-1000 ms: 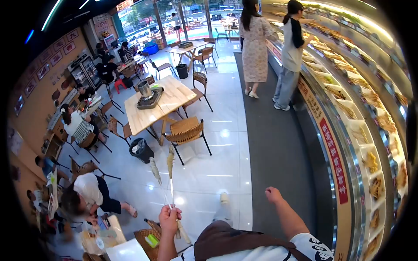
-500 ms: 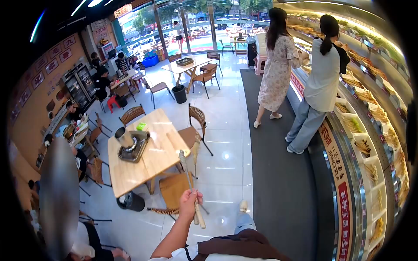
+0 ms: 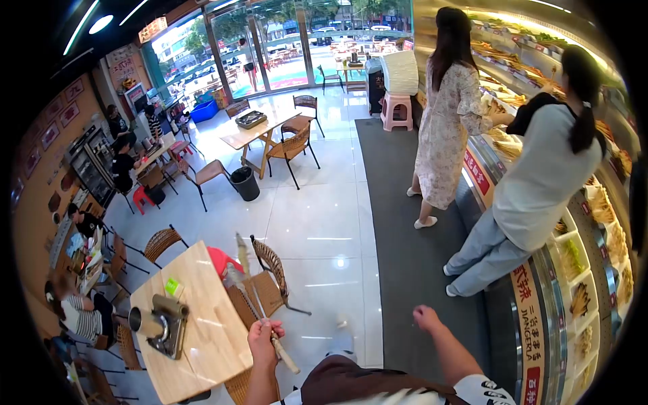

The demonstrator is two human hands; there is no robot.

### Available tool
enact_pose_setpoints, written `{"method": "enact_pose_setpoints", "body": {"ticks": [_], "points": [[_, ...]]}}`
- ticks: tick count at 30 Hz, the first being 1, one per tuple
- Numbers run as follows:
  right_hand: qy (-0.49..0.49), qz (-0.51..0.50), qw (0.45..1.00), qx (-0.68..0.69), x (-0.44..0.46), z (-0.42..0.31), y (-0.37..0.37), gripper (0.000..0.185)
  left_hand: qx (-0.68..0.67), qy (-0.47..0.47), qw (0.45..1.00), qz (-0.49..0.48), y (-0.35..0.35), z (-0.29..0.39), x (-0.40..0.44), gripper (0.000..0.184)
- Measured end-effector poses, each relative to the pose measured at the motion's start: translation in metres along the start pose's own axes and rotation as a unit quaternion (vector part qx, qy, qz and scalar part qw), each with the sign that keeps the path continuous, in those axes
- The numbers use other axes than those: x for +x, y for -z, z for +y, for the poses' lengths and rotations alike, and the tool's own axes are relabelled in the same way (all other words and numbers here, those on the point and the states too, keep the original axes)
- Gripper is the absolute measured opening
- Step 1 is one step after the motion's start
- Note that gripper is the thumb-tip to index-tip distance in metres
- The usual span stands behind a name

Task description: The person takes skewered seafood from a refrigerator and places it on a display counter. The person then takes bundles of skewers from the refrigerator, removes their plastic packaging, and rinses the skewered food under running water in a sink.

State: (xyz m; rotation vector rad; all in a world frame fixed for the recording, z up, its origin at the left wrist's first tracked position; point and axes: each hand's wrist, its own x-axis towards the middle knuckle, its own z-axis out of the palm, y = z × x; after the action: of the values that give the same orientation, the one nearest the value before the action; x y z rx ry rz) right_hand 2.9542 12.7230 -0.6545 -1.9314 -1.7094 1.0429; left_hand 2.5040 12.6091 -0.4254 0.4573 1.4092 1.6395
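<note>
Pale-handled skewers [image 3: 287, 357]: at 7 o'clock from the middle of the view, apparently a pair, gripped low by the left hand [image 3: 265, 337], whose fingers are closed round them.
Skewer hold: handle end juts toward 5 o'clock from that hand, shafts rise toward 11; the low grip probably keeps both together and their far ends well away from clothing.
Greyish pieces [image 3: 241, 254]: at the skewers' far ends, too blurred to name, fanned slightly apart.
Right hand [image 3: 425, 318]: between 4 and 5 o'clock, fingers curled in together, nothing visible in it; the arm seems held out from the body simply for balance.
Brown apron [image 3: 341, 379]: 6 o'clock, between both arms.
Woven chair [image 3: 271, 264]: 8 o'clock, behind the skewers in the view, near the tabletop.
Wooden tabletop [image 3: 214, 324]: between 7 and 8, carrying a stove [image 3: 175, 336], a steel pot [image 3: 143, 322] by the burner and a green packet [image 3: 173, 288]; the stove probably sits inward so diners can reach it.
Dark mat [image 3: 422, 270]: 4 o'clock, along the display [image 3: 534, 324], likely laid for footing on glossy tile [image 3: 317, 216].
Two people: one in a floral dress [image 3: 442, 128] at 2 o'clock, one in a pale top [image 3: 540, 175] nearer 3, both facing the food.
Glass front [image 3: 280, 47]: toward 12, street daylight beyond.
</note>
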Motion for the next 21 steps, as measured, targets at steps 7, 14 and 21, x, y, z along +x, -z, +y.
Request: {"method": "enact_pose_setpoints", "body": {"ticks": [7, 14, 21], "points": [[-0.066, -0.052, 0.988, 0.132, 0.189, -0.104, 0.0, 0.022, 0.005, 0.021, 1.0, -0.001, -0.126, 0.018, 0.235, 0.009], [-0.166, -0.097, 0.981, -0.016, 0.262, -0.072, 0.043, 0.028, 0.012, 0.02, 0.997, -0.067, -0.303, 0.034, 0.459, 0.009], [-0.075, 0.013, 0.997, -0.029, 0.536, -0.094, 0.067, 0.031, 0.008, 0.001, 0.998, -0.067, -0.473, 0.027, 0.634, 0.008]]}}
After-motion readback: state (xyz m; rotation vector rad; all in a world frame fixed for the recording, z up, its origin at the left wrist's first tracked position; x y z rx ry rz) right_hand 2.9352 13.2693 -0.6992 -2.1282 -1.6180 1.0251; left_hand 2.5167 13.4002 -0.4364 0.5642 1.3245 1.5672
